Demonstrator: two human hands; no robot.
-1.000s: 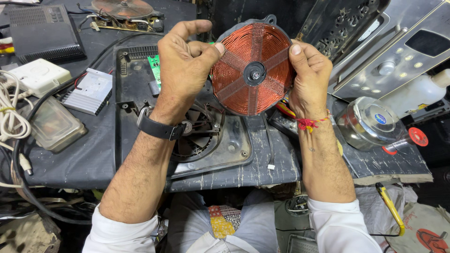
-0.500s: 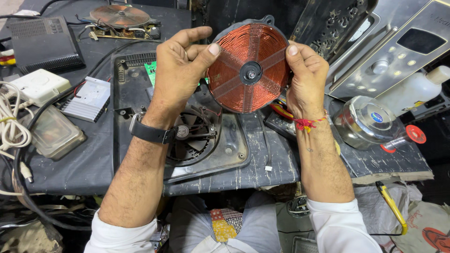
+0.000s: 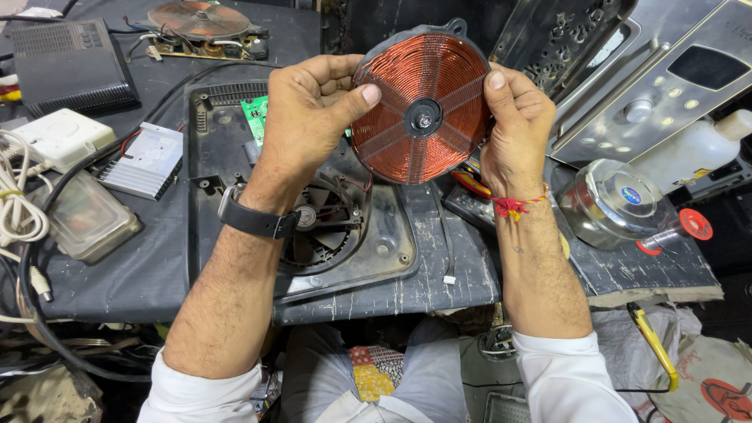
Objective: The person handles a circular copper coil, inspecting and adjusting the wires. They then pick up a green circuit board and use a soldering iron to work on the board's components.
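I hold a round copper-wound coil disc upright in front of me, above the workbench. My left hand grips its left edge, thumb pressed on the copper face. My right hand grips the right edge, thumb on the rim. A black hub sits at the coil's centre. Below the coil lies an opened black cooker base with a fan and a green circuit board partly hidden behind my left hand.
A finned metal heat sink, a white box, a black box and white cables lie at the left. A second coil sits at the back. A shiny metal lid and grey control panel are at the right.
Both hands kept their grip on the coil and shifted it slightly left and up in view. The coil's face has turned a little.
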